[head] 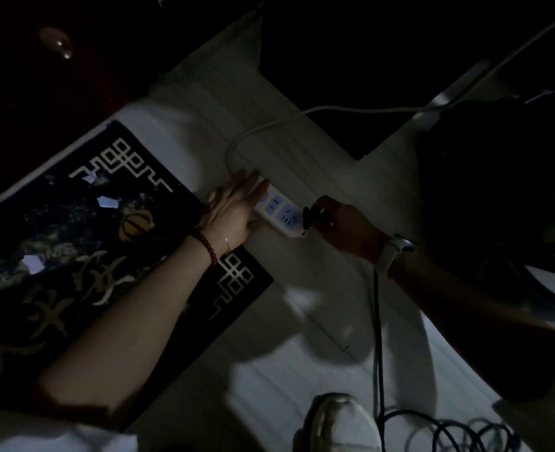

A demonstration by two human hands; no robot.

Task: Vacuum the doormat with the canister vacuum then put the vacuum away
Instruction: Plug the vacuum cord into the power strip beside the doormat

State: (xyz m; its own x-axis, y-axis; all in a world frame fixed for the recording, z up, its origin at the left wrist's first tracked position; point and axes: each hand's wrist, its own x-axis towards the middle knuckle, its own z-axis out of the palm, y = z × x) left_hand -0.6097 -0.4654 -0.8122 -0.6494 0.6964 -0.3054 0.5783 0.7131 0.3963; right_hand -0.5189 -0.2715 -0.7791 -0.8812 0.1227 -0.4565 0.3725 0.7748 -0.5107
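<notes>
This looks like the entrance of a home, dimly lit. A dark doormat (83,243) with pale knot-pattern corners and gold characters lies on a pale floor (302,288) at about 9 o'clock, next to a dark red door (41,76) at 10 o'clock. A white power strip (279,212) sits on the floor near the middle, its white cable (302,115) running toward 2 o'clock. A white sneaker (338,422) shows at 6 o'clock, with a dark cord (432,432) coiled beside it.

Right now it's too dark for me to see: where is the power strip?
Head view, centre: the white power strip lies on the floor beside the doormat, between the left hand and right hand.
</notes>
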